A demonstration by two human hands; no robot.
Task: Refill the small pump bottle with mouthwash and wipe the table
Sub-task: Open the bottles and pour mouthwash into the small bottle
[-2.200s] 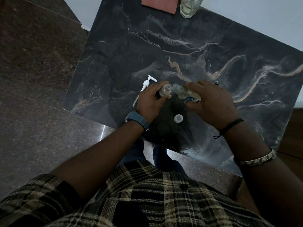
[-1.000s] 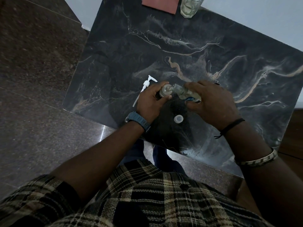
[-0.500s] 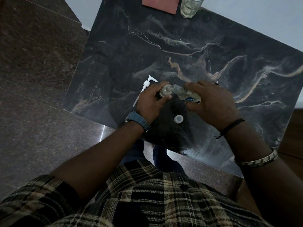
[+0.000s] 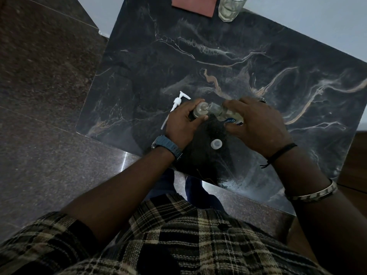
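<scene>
My left hand [image 4: 181, 121] grips the small clear pump bottle [image 4: 200, 110], upright on the dark marble table [image 4: 218, 56] with its top off. My right hand [image 4: 258, 124] holds the mouthwash bottle [image 4: 228, 115] tilted over, its neck touching the small bottle's mouth. The white pump head [image 4: 177, 104] with its long tube lies on the table just left of my left hand. A white cap [image 4: 216, 144] rests on the table between my wrists.
A drinking glass [image 4: 230, 6] and a reddish cloth [image 4: 194, 4] sit at the table's far edge. The table's near edge runs close under my forearms, with stone floor [image 4: 49, 96] to the left.
Almost nothing differs; both hands hold the same pose with the mouthwash bottle tipped into the small bottle.
</scene>
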